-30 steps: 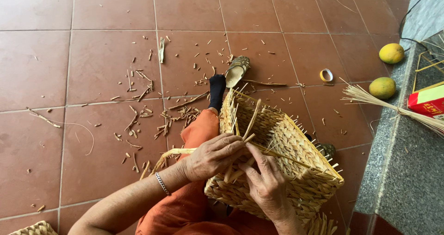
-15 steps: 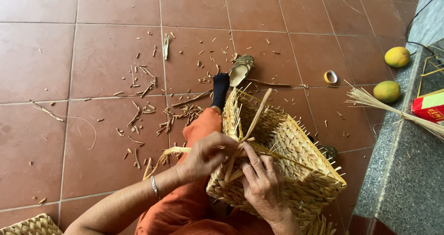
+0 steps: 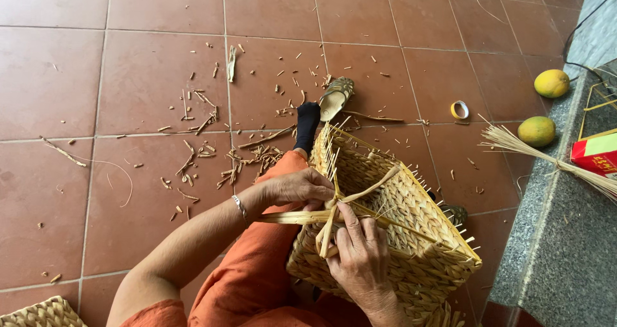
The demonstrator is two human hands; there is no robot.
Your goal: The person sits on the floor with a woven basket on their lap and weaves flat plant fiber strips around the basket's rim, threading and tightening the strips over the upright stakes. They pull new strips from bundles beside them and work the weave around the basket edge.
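1. I see my left hand (image 3: 297,189) resting on the near rim of the woven basket (image 3: 392,230), its fingers curled down over the edge where the flat straw strands (image 3: 331,214) cross.
2. My right hand (image 3: 360,253) lies against the basket's near wall just below that crossing, fingers pinching the hanging ends of the strands; the grip looks closed on them, not clenched hard.
3. The basket sits tilted on my lap, against my orange trouser leg (image 3: 257,269), its mouth turned up and away from me.
4. As I judge it, the walls are woven full height and close, so the body is done.
5. The rim is not finished: many stiff stake ends (image 3: 466,240) stick out bare along the top edge, and the strands in my hands are loose, not yet tucked in.
6. Short straw offcuts (image 3: 199,153) litter the red floor tiles (image 3: 128,237) ahead of my foot.
7. A bundle of unused straw (image 3: 546,160) lies on the grey step (image 3: 565,250) to my right, near two yellow-green fruits (image 3: 536,131).
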